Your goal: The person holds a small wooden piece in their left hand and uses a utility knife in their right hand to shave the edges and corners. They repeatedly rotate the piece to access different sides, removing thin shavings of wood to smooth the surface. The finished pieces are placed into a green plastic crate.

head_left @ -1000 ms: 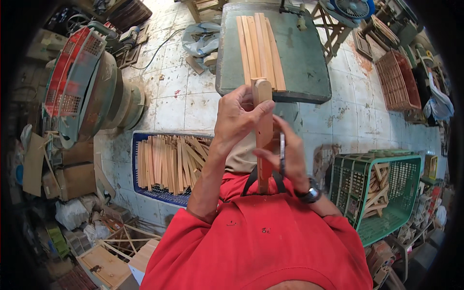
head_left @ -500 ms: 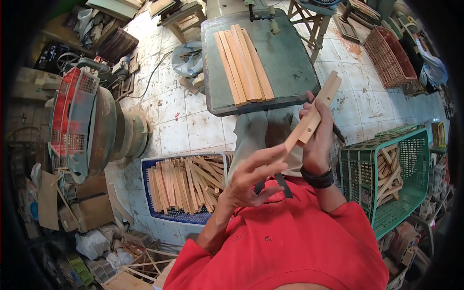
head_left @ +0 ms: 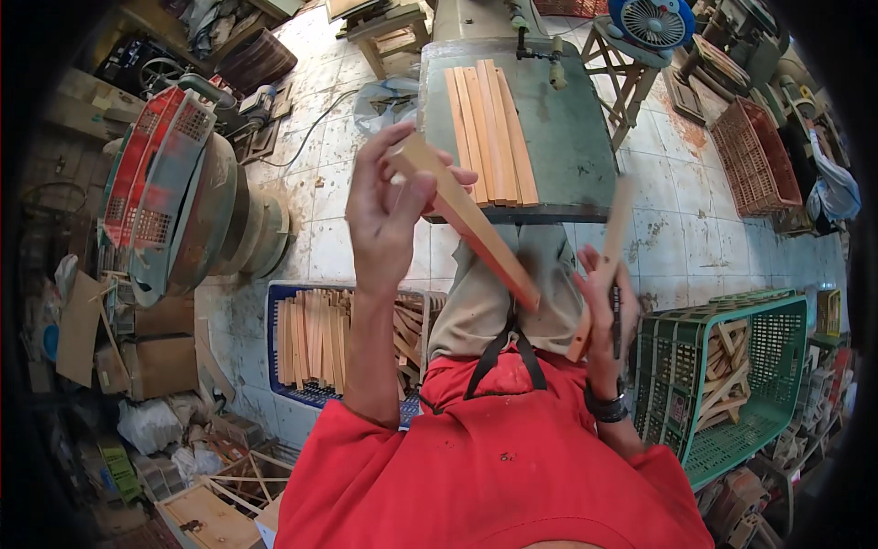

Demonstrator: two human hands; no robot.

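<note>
Raised in front of me, my left hand [head_left: 389,206] grips the upper end of a wooden strip [head_left: 480,229]. That strip slants down to the right, over my lap. On the right, my right hand [head_left: 599,320] is closed around another wooden strip [head_left: 617,224], held nearly upright and blurred along its upper part. Dark holes show on its face. A dark pen-like stick [head_left: 616,322] also lies in the right hand, along the fingers. Beyond my knees, several wooden strips [head_left: 494,137] lie side by side on a green worktable [head_left: 572,137].
A blue crate [head_left: 276,343] full of strips stands left of my legs. At the right, a green crate [head_left: 672,366] holds wooden pieces. A machine with a red-and-white guard [head_left: 151,174] stands left; a fan [head_left: 651,23] and a brown crate [head_left: 754,156] are far right.
My left hand, earlier spread beside the wood in my right hand, now holds a strip and has moved up and left. My right hand has lowered slightly with its strip. The view has shifted.
</note>
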